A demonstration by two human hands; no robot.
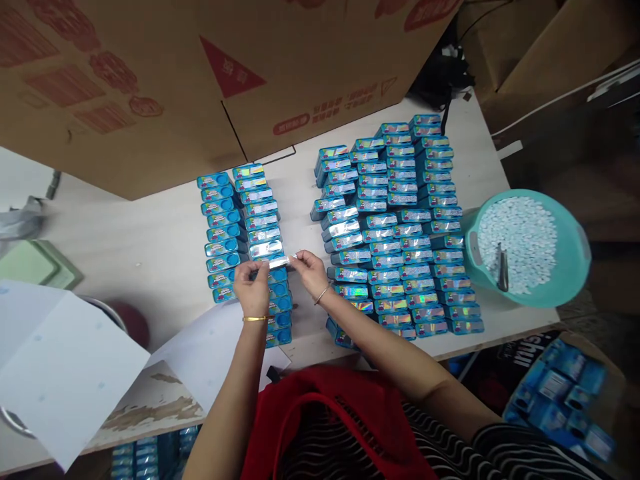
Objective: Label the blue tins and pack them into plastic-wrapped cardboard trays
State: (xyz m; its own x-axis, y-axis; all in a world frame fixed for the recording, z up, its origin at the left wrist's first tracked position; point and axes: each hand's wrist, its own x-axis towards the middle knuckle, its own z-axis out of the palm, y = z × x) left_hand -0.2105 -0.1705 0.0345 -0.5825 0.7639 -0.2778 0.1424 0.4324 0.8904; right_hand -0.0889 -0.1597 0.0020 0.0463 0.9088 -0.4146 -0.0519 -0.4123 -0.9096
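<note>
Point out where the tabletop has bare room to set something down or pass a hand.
Bare table lies left of the two-row box stack, below the cardboard carton. A narrow lane runs between that stack and the big block of boxes. The right end is crowded by the teal basin; white sheets cover the near-left edge.

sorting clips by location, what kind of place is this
Probably a small packing or assembly workshop. The table carries many stacked rows of identical blue boxes, a teal basin of small white pieces sits beside them, and large printed cardboard cartons stand behind. Both hands hold a shiny strip.
</note>
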